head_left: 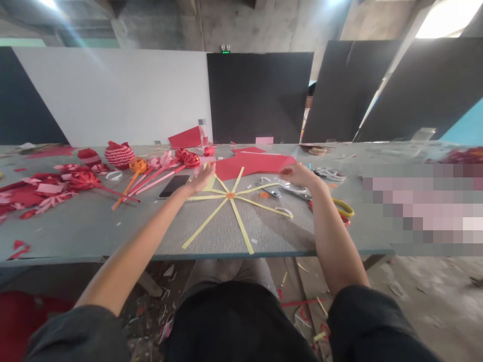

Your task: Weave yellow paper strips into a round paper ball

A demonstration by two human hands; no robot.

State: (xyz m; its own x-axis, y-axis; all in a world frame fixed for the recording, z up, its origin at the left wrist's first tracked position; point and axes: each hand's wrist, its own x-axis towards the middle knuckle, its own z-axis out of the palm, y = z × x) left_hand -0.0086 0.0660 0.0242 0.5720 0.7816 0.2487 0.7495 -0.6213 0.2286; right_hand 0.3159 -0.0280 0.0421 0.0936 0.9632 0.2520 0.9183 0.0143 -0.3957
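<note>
The grey tabletop (68,223) runs beneath both hands, its surface scuffed and strewn with scraps; beyond the hands stand a white panel (132,95) and a black panel (260,95), with a bare concrete wall (260,25) above. Flat, matte red paper (249,166) with angular edges lies between and slightly past the hands. Left of the left hand (204,178) are a dark smartphone (174,186), stemmed paper flowers (188,158) with looped petals and, farther off, a rounded red-and-pink ball (119,155) with a banded texture. White-handled scissors (330,174) lie just right of the right hand (298,176). The yellow strip star (242,226) lies flat between the hands and nearer the body: narrow, pale strips radiate unevenly from a small orange disc (230,195). The left fingers extend over its far-left strips, the right fingers bend at the red paper's right end; whether either hand grips anything cannot be told.
</note>
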